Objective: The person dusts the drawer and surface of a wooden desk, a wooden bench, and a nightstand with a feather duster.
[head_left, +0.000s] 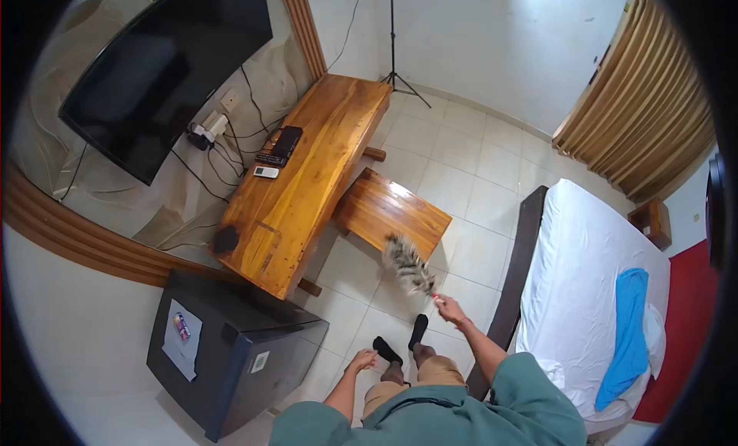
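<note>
My right hand [450, 310] is closed round the red handle of a feather duster [410, 267]. The duster's brown-and-cream feathers point up and left, and their tip overlaps the near edge of a small wooden table [393, 213] in this view. I cannot tell whether the feathers touch the wood. My left hand [363, 361] hangs low in front of me, its fingers loosely bent and nothing visible in them. It is nearest to the dark mini fridge [246, 354] on the left.
A long wooden desk [307, 192] carries a black box [286, 144] and a white remote [266, 172]. Above it hangs a television [169, 69] with loose cables. A bed [573, 292] with a blue cloth [626, 331] stands right. A tripod [393, 73] stands at the back.
</note>
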`<move>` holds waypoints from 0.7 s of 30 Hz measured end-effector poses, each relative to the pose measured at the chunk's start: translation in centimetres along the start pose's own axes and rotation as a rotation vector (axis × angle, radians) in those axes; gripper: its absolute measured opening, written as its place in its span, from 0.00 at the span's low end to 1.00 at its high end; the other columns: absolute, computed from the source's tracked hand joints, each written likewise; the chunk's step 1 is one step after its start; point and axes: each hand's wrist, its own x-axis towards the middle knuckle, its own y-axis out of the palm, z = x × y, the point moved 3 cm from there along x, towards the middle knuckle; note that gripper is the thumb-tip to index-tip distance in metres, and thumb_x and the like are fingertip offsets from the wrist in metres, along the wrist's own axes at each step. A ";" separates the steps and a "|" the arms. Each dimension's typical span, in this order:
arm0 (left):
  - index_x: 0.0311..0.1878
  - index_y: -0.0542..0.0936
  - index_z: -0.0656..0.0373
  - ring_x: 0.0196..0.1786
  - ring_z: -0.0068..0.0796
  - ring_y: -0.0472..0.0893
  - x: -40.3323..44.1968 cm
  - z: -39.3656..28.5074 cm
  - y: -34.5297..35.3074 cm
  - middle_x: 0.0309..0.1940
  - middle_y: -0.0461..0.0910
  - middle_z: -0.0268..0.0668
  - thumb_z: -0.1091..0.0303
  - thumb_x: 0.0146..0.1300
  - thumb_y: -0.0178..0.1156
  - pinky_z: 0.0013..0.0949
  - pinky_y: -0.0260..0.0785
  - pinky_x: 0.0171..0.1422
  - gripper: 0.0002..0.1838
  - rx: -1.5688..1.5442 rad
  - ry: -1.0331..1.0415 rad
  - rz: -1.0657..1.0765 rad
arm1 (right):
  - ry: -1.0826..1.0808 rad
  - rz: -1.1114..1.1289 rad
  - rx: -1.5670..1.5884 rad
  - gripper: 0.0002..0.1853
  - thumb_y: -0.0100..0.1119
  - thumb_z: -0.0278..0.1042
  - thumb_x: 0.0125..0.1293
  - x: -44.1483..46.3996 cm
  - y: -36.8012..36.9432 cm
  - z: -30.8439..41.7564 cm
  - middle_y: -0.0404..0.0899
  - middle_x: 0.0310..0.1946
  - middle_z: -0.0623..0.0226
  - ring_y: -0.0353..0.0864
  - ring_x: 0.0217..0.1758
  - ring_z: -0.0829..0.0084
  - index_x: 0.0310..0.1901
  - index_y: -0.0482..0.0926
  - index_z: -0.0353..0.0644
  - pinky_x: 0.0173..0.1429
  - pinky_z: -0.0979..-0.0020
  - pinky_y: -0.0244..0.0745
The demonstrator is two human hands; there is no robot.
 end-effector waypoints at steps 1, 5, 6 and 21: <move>0.49 0.74 0.54 0.29 0.26 0.81 -0.9 1.5 0.4 0.33 0.80 0.34 0.57 0.62 0.52 0.30 0.68 0.33 0.16 0.059 -0.001 -0.036 | -0.073 -0.136 0.016 0.17 0.47 0.45 0.65 -1.5 -3.1 -0.4 0.75 0.20 0.52 0.76 0.23 0.59 0.42 0.74 0.38 0.32 0.60 0.72; 0.55 0.70 0.56 0.35 0.30 0.83 -2.1 7.7 -0.2 0.40 0.80 0.40 0.58 0.64 0.47 0.36 0.69 0.38 0.19 -0.042 -0.110 -0.151 | 0.200 -0.359 -0.147 0.14 0.48 0.42 0.65 -9.6 -10.2 -6.7 0.76 0.36 0.43 0.75 0.43 0.43 0.41 0.72 0.39 0.47 0.54 0.69; 0.50 0.72 0.58 0.32 0.30 0.82 -2.7 8.4 -0.1 0.37 0.81 0.39 0.60 0.63 0.49 0.33 0.69 0.32 0.16 -0.071 -0.127 -0.206 | 0.283 -0.426 -0.131 0.14 0.49 0.41 0.64 -11.7 -10.9 -9.2 0.76 0.37 0.43 0.74 0.44 0.42 0.41 0.71 0.39 0.47 0.52 0.69; 0.51 0.69 0.55 0.31 0.26 0.81 7.6 -19.9 16.1 0.32 0.79 0.36 0.60 0.66 0.49 0.29 0.68 0.25 0.14 0.045 0.297 -0.098 | 0.685 -0.334 0.052 0.33 0.49 0.64 0.59 -21.5 -24.3 -32.1 0.79 0.27 0.44 0.80 0.30 0.49 0.27 0.80 0.32 0.37 0.53 0.71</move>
